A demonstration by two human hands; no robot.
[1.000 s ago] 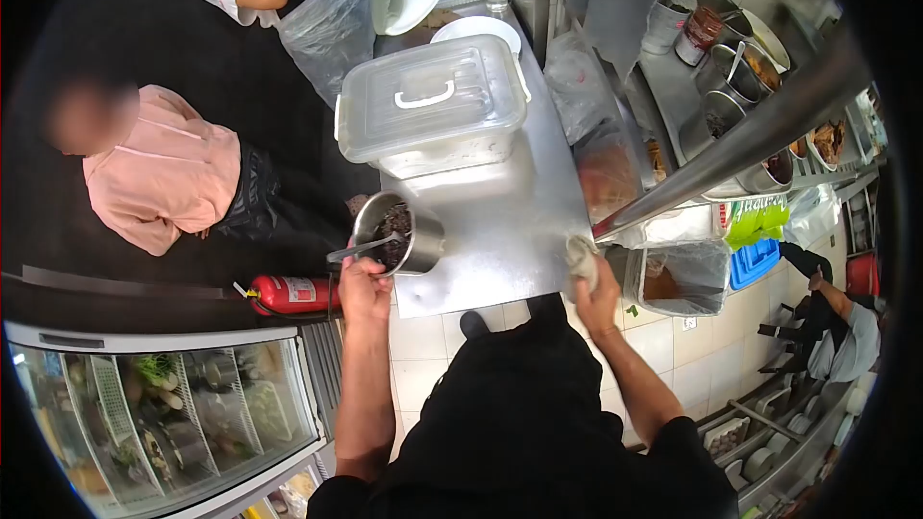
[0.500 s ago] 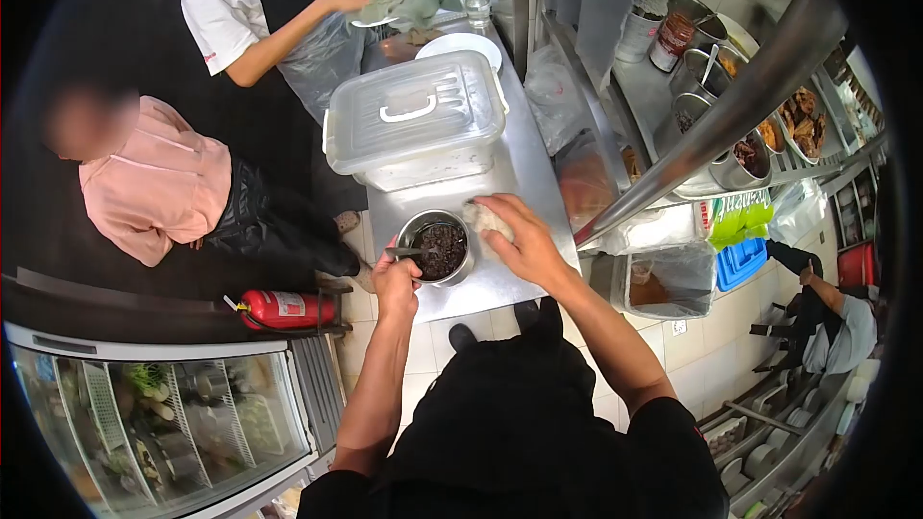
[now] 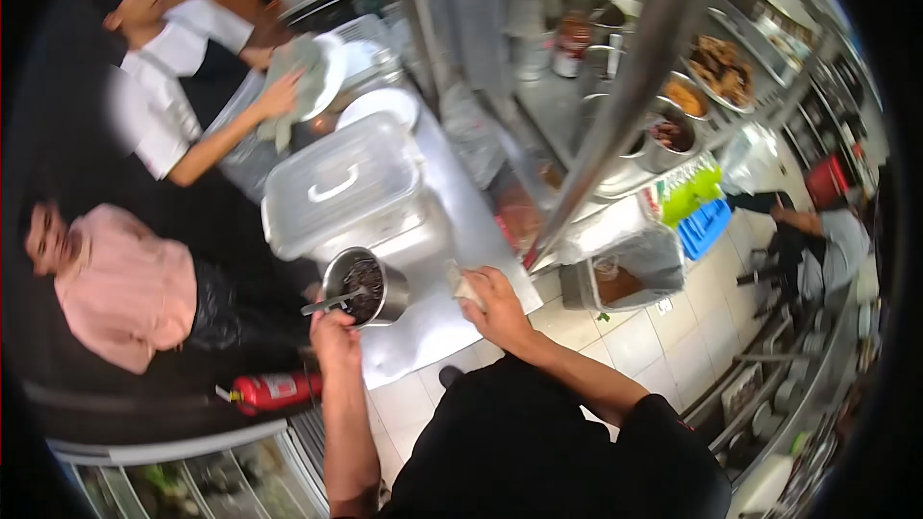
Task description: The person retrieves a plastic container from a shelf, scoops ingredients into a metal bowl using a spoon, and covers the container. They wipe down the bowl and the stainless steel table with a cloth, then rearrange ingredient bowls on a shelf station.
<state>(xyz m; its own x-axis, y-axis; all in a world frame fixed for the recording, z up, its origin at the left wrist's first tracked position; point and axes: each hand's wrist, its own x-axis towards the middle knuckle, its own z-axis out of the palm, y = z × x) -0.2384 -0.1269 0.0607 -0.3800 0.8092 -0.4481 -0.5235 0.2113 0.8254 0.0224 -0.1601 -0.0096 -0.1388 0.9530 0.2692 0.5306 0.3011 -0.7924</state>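
A steel pot (image 3: 392, 294) of dark, chunky food (image 3: 361, 281) is gripped at its near-left side by my left hand (image 3: 335, 336), which is closed. The pot leans toward the left, and a metal spoon (image 3: 332, 304) rests in it with its handle over the rim by my thumb. My right hand (image 3: 497, 308) is closed around a crumpled whitish cloth (image 3: 463, 286) at the right part of the steel table (image 3: 437, 322). Beyond the pot stands a lidded, translucent plastic box (image 3: 344, 187).
A co-worker (image 3: 183, 86) wipes a white plate (image 3: 332, 77) with a green cloth. Another person (image 3: 125, 279) stands left, near a fire extinguisher (image 3: 279, 391). A metal post (image 3: 635, 86) and food shelf (image 3: 553, 96) are right, above a lined bin (image 3: 625, 279).
My view has turned, shifting the scene left. The pot has moved left and tilted in my left hand. My right hand and the cloth have drawn away from the pot.
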